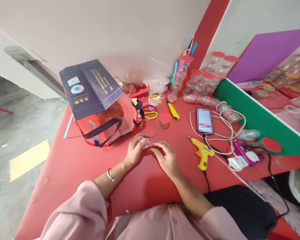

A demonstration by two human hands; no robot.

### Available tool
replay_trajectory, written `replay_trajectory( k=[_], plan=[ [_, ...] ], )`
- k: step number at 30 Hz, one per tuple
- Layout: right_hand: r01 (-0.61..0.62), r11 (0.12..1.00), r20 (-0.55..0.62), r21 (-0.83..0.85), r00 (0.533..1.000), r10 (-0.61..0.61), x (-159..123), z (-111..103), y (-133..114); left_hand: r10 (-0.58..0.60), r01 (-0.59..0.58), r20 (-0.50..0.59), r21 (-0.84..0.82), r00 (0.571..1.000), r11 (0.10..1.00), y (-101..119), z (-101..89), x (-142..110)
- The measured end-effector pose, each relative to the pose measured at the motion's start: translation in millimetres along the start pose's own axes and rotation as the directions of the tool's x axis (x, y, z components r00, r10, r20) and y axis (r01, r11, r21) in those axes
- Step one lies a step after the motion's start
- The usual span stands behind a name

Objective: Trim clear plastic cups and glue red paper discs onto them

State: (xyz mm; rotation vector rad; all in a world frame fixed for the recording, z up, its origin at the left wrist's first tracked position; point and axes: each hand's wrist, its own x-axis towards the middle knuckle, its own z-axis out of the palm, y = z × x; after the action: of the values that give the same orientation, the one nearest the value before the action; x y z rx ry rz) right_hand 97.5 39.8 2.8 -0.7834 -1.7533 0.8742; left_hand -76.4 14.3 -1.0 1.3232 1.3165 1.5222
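Both hands meet over the middle of the red table. My left hand is closed round a small clear plastic cup with a red rim or disc along its near edge. My right hand pinches the other side of that red edge between thumb and fingers. The fingers hide much of the cup. Just beyond my hands a red disc lies flat on the table. Behind it stands a short clear cup topped with another red disc.
A dark open bag lies on the left. Scissors and a yellow utility knife lie at the back. To the right are a yellow glue gun, a phone, coiled white cables, a purple power strip and stacked clear cups.
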Motion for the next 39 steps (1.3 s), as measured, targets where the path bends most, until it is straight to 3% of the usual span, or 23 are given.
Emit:
replay_trajectory(
  k=[2, 7, 11, 16, 20, 25, 28, 33, 37, 39],
  plan=[
    [0.031, 0.999, -0.022, -0.037, 0.999, -0.031, 5.8, -1.5, -2.9, -0.028, 0.028, 0.004, -0.026, 1.000, 0.999, -0.2, -0.6, -0.1],
    [0.120, 0.958, -0.098, -0.260, 0.984, -0.150, 17.5, -0.6, -6.3, -0.095, 0.060, -0.150, -0.223, 0.984, 0.973, 10.8, 7.8, -4.6],
    [0.255, 0.840, 0.030, -0.479, 0.961, -0.275, 23.3, 6.9, -6.2, -0.217, 0.127, -0.207, -0.375, 0.954, 0.918, 22.3, 17.9, -10.0],
    [0.350, 0.785, 0.131, -0.511, 0.935, -0.331, 32.7, 23.9, -9.5, -0.345, 0.184, -0.314, -0.446, 0.885, 0.876, 28.3, 19.9, -9.4],
    [0.377, 0.822, 0.131, -0.427, 0.925, -0.356, 41.6, 35.2, -10.7, -0.358, 0.169, -0.364, -0.460, 0.860, 0.872, 26.7, 6.5, 0.6],
    [0.229, 0.932, -0.031, -0.280, 0.968, -0.247, 55.5, 41.8, -9.4, -0.144, 0.043, -0.497, -0.209, 0.856, 0.977, 21.2, -32.6, 33.1],
    [0.109, 0.964, -0.126, -0.241, 0.982, -0.143, 71.9, 45.6, -10.2, 0.066, -0.026, -0.626, 0.073, 0.777, 0.997, 19.6, -61.4, 56.6],
    [0.050, 0.954, -0.066, -0.297, 0.995, -0.072, 109.8, 58.3, -8.9, 0.278, 0.088, -0.640, 0.479, 0.717, 0.873, 23.6, -98.9, 83.9],
    [-0.014, 0.939, 0.015, -0.344, 1.000, 0.020, 134.0, 68.5, -5.8, 0.234, 0.290, -0.596, 0.649, 0.768, 0.704, 22.9, -117.9, 98.5],
    [-0.026, 0.931, 0.032, -0.365, 0.999, 0.040, 141.6, 70.5, -7.0, 0.198, 0.329, -0.586, 0.667, 0.785, 0.668, 21.4, -124.0, 105.4]
  ],
)
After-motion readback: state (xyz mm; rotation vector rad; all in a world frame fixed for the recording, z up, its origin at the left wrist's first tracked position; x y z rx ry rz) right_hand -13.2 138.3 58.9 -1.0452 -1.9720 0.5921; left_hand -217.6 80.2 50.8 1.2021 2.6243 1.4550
